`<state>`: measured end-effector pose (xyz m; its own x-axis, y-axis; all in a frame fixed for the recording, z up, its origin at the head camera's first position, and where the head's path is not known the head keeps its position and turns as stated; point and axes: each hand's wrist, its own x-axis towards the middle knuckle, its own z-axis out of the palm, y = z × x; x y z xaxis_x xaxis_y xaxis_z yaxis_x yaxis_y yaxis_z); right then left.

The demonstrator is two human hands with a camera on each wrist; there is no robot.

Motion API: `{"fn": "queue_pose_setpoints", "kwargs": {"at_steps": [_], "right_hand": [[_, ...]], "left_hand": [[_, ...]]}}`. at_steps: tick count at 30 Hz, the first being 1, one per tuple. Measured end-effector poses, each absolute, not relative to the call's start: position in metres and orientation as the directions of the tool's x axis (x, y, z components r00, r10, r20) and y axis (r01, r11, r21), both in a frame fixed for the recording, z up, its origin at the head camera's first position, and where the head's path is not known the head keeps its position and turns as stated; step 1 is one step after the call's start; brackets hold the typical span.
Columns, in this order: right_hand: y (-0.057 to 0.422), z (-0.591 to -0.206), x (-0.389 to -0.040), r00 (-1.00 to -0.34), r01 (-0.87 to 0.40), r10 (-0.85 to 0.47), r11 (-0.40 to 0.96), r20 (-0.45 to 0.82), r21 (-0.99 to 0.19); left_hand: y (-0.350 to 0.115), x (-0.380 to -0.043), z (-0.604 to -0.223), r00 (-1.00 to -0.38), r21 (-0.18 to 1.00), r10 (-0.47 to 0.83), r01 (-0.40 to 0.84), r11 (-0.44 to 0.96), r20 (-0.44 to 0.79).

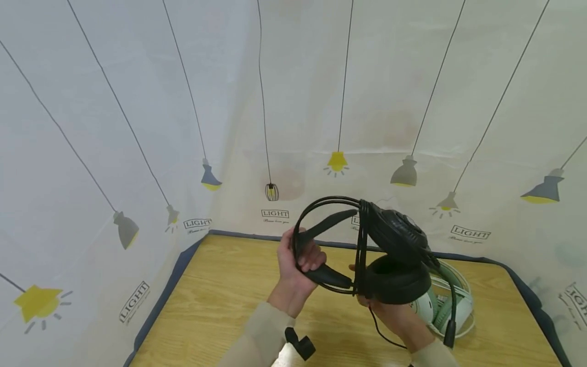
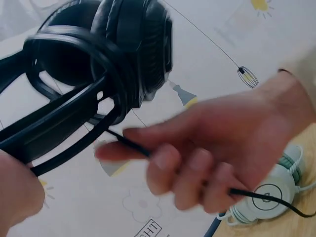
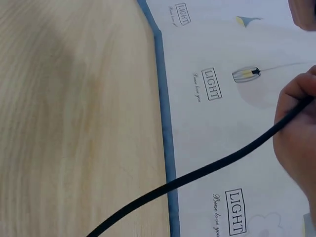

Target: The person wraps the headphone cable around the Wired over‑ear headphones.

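Note:
My left hand [image 1: 289, 267] grips the headband of a black headset [image 1: 399, 283], held up above the table. Its two padded ear cups face right, and a boom microphone [image 1: 449, 331] hangs from them. Loops of black cable [image 1: 362, 244] are wound around the headset, several strands crossing just beside the cups. Below the cups is my right hand [image 1: 390, 316], partly hidden by them in the head view. The left wrist view shows its fingers curled around the cable's loose length [image 2: 131, 144], which trails down past the palm.
Behind my right hand, white and green headphones [image 1: 465, 311] lie on the wooden table [image 1: 220, 290]. A pale cloth wall [image 1: 302, 102] printed with lamps encloses the back and sides, with a blue border along the table edge. A small black piece [image 1: 300, 344] sits at my left sleeve.

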<state>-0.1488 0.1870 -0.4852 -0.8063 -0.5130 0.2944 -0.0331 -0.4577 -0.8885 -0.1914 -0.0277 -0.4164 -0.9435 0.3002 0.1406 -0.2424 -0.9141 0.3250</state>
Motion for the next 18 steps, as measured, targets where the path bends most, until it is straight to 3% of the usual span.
{"fn": "queue_pose_setpoints", "kwargs": {"at_steps": [3,10,18], "right_hand": [[0.174,-0.480,-0.136,-0.863,-0.006,-0.472,-0.342,0.177,-0.940],[0.163,-0.501,-0.121,-0.924,-0.043,-0.375,-0.086,0.072,-0.995],[0.163,-0.495,-0.102,-0.935,-0.172,-0.321,0.028,0.154,-0.985]], "left_hand": [[-0.026,-0.192,-0.413,-0.963,0.317,0.237,-0.187,-0.930,0.125],[-0.025,-0.194,-0.407,-0.990,0.310,0.107,-0.073,-0.948,0.091],[-0.027,-0.194,-0.405,-0.994,0.374,0.013,0.030,-0.927,0.113]]}}
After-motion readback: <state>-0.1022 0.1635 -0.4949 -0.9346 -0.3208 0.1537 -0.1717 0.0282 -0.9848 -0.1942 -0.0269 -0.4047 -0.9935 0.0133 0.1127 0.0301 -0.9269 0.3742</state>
